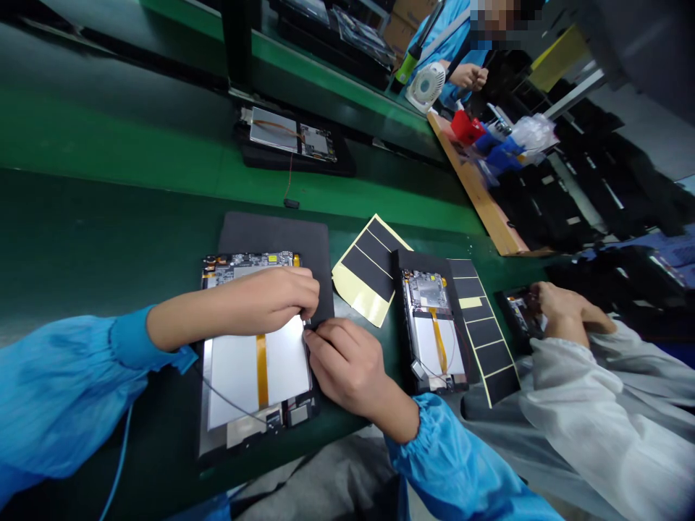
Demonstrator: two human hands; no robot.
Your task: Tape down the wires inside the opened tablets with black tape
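Observation:
An opened tablet (228, 405) lies in front of me, its circuit board at the far end and a white battery (233, 376) with an orange ribbon cable (263, 376) below it. Across the tablet reaches my left hand (285, 298), fingers curled in a pinch over its right edge. Close by, my right hand (347, 362) has its thumb and fingers pressed together at that same edge. Whatever sits between the fingers of either hand is hidden or too small to name. A dark foam pad (276, 235) lies partly under the tablet.
Right of my hands are a sheet of black adhesive pieces (369, 253), a second opened tablet (434, 325) and another adhesive sheet (483, 333). A further tablet (276, 134) rests at the back. A co-worker's hands (565, 311) work on a device at right; another person stands beyond the fan (427, 87).

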